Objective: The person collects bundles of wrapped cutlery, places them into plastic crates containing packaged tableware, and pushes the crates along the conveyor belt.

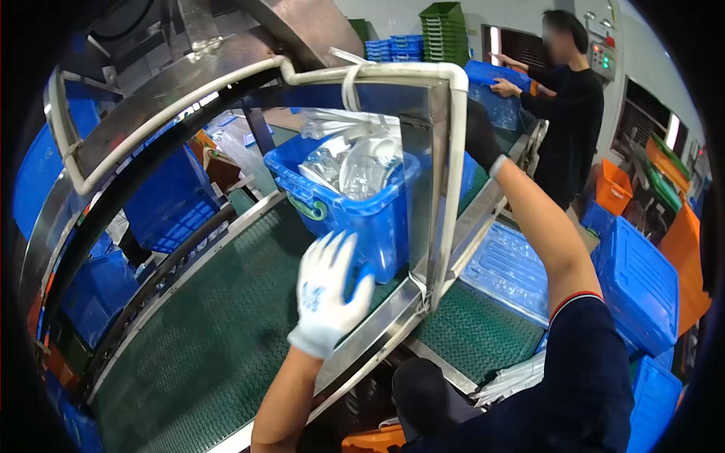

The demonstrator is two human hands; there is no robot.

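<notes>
One blue bin (381,241), filled with clear plastic containers (366,170), stands on the green belt (196,340) beside a metal frame (439,151). The white-gloved left hand (330,291) has its fingers spread at the bin's front; contact is unclear. The dark-gloved right hand (481,136) is beyond the frame, its grip impossible to tell.

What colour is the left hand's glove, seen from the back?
White, with blue print: the glove on the left hand shows best in the head view.
</notes>
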